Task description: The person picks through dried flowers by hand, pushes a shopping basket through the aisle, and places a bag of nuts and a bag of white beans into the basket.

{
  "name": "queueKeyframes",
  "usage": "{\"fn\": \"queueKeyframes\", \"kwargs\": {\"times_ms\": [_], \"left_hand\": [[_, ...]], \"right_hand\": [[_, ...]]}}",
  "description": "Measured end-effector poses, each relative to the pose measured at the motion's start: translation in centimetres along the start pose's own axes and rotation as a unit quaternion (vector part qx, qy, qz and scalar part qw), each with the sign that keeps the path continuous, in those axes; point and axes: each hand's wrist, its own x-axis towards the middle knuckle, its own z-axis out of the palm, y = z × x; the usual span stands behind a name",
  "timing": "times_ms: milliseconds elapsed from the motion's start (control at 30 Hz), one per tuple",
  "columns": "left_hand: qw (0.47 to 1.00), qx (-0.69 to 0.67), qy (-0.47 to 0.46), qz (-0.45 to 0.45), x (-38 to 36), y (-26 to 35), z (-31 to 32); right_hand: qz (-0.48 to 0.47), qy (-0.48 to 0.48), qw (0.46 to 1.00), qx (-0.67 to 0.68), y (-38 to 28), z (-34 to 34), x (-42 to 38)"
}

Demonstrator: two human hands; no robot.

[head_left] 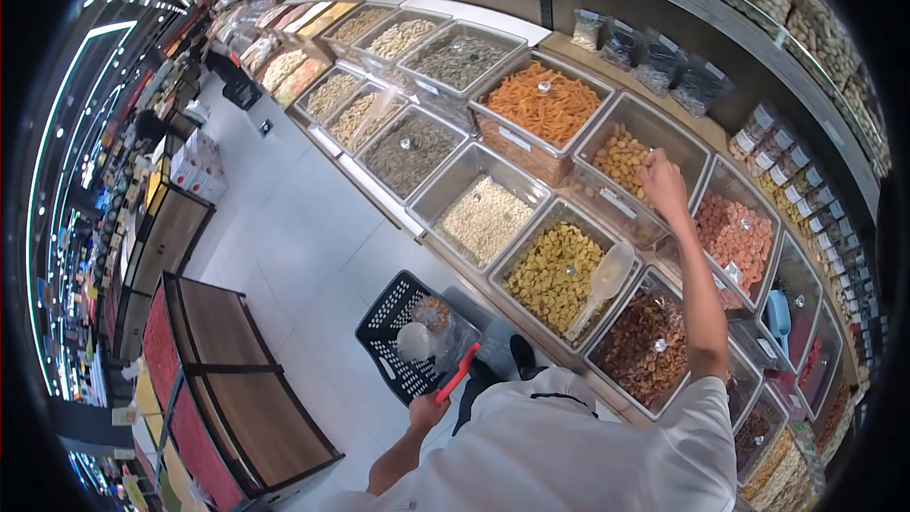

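Note:
My left hand (428,413) is wrapped round the red handle (459,372) of a black plastic shopping basket (391,318), low at my side. Inside the basket lie clear plastic bags (417,342), one with something brown in it. My right hand (665,184) reaches out over a clear bin of yellow-orange nut-like pieces (617,153). Its fingers are bunched together at the middle of the bin's top, where neighbouring lids carry a shiny knob; I cannot tell what they pinch. Beside that bin stand one of orange sticks (544,112) and one of pink discs (736,248).
A bin of yellow-green pieces (550,270) has a clear scoop (603,286) on top. Dark dried fruit (637,334) and pale seeds (483,220) fill nearby bins. Jars (773,157) line the back ledge. A wooden display stand (227,322) is across the tiled aisle (303,218).

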Motion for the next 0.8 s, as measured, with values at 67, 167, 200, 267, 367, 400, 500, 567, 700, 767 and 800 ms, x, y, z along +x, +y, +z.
{"fn": "queueKeyframes", "kwargs": {"times_ms": [67,167,200,267,367,400,500,567,700,767,800], "left_hand": [[1.0,-0.01,0.0,0.0,0.0,0.1,-0.1],[1.0,0.003,-0.016,-0.007,0.0,0.4,-0.1],[0.999,-0.016,-0.028,-0.026,0.0,0.5,-0.2],[0.999,-0.012,-0.029,-0.029,0.0,0.9,-0.6],[0.999,-0.014,-0.02,-0.03,0.0,1.2,-0.7],[0.999,-0.02,-0.015,-0.029,0.0,1.2,-0.5],[1.0,-0.021,-0.007,-0.023,0.1,0.8,-0.1],[1.0,-0.023,-0.008,-0.006,0.1,1.1,-0.2],[0.999,-0.01,-0.019,-0.024,0.3,0.8,-0.4],[1.0,-0.002,-0.021,-0.014,0.4,0.3,-0.1],[1.0,-0.011,-0.008,-0.014,0.2,0.1,0.2]], "right_hand": [[0.051,0.035,0.997,-0.041,2.8,0.9,1.7],[0.098,0.036,0.99,-0.093,5.8,2.6,4.2],[0.08,0.026,0.99,-0.115,6.7,3.9,4.9],[0.039,0.061,0.986,-0.148,7.6,6.0,5.3],[0.04,0.087,0.987,-0.13,7.6,7.0,6.0],[0.046,0.092,0.987,-0.124,7.5,7.1,6.3],[0.05,0.095,0.987,-0.117,8.5,7.8,6.7],[0.069,0.087,0.986,-0.128,8.8,7.7,6.9],[0.096,0.04,0.988,-0.118,8.6,7.4,7.0],[0.1,0.032,0.989,-0.108,8.0,6.2,7.1],[0.1,0.028,0.99,-0.096,7.6,5.7,7.0]]}}
